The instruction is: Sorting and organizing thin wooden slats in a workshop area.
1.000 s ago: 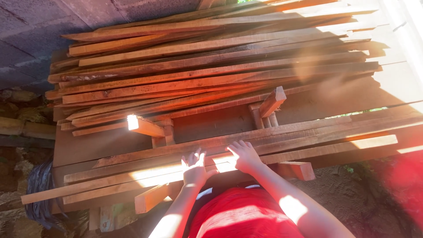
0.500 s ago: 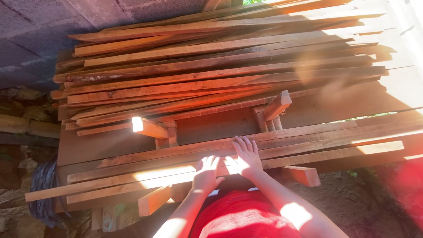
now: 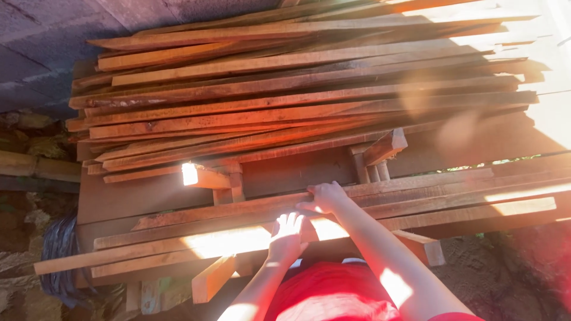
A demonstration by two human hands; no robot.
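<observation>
**Hand position relative to the near slats**

The near wooden slats [image 3: 416,193] lie lengthwise along the tabletop's [image 3: 119,196] near edge. Right hand [image 3: 324,198] reaches farther in, fingers curled over a slat's far edge. Left hand [image 3: 288,233] rests flat nearer, fingers spread on the sunlit slat [image 3: 226,241].

The right hand [image 3: 324,197] slid farther across the near wooden strips [image 3: 416,199] and curled over their far edge; the left hand [image 3: 287,234] shifted rightward, closer beside it.
</observation>
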